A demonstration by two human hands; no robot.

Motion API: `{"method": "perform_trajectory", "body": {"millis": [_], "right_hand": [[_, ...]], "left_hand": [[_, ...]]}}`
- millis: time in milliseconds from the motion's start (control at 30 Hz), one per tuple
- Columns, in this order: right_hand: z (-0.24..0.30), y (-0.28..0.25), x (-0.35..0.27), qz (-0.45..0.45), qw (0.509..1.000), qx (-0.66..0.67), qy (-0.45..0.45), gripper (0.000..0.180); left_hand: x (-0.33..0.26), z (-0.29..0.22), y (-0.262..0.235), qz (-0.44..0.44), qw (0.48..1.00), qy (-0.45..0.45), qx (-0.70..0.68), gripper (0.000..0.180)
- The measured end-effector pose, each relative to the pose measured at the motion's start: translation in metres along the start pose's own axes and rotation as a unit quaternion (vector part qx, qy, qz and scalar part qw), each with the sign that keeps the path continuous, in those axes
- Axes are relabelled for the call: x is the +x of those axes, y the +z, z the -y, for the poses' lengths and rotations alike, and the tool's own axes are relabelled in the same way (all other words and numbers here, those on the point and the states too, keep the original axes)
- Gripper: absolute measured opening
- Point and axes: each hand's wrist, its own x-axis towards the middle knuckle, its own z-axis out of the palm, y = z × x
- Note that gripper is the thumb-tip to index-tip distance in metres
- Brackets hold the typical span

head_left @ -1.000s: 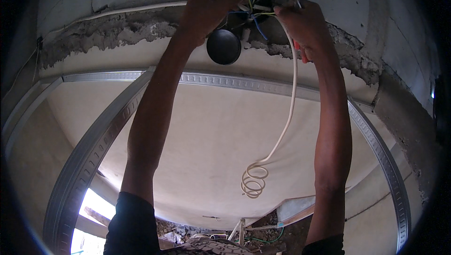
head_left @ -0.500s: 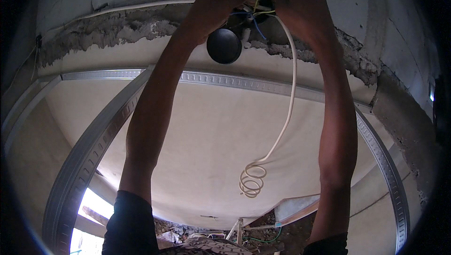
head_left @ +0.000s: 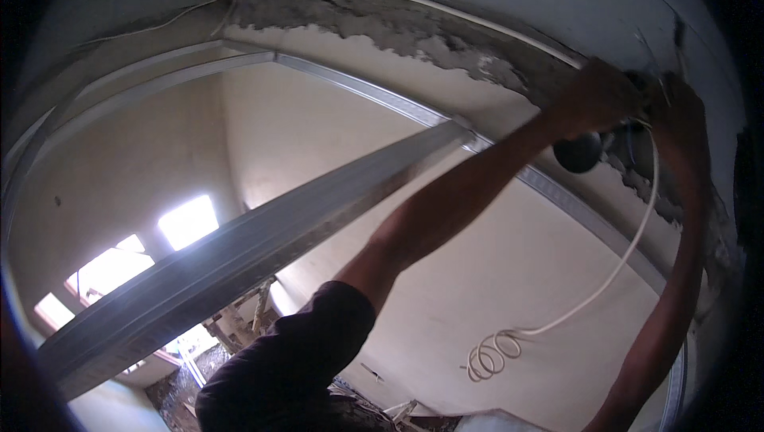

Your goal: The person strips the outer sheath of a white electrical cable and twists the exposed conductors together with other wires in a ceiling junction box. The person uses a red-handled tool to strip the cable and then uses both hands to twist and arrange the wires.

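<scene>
Both arms reach up to a broken patch of ceiling at the upper right. My left hand is closed around a bundle of thin wires just above a black round fitting. Beside it, near the dark rim, my right hand is blurred, its fingers curled where a white cable runs up into it. The cable hangs down and ends in a loose coil.
A long grey metal channel crosses the view from lower left toward the hands. A metal track runs along the wall below rough exposed plaster. Bright window openings and rubble lie far below at left.
The view has swung left, so the hands and fitting moved from the top centre to the upper right. Both hands stay at the wires.
</scene>
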Motion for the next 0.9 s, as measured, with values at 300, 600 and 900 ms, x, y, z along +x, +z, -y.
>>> {"method": "perform_trajectory", "body": {"millis": [300,600,900], "right_hand": [[-0.001,0.012,-0.010,-0.102,0.994,-0.047,0.015,0.035],[0.034,-0.024,-0.014,-0.003,0.998,-0.060,0.016,0.029],[0.031,-0.038,-0.016,-0.016,0.997,-0.070,-0.034,0.032]], "left_hand": [[-0.014,-0.001,0.017,-0.023,0.996,-0.076,-0.034,0.018],[-0.005,0.010,-0.048,0.059,0.801,-0.263,-0.535,0.016],[0.017,0.007,-0.028,0.077,0.906,-0.132,-0.395,0.018]]}}
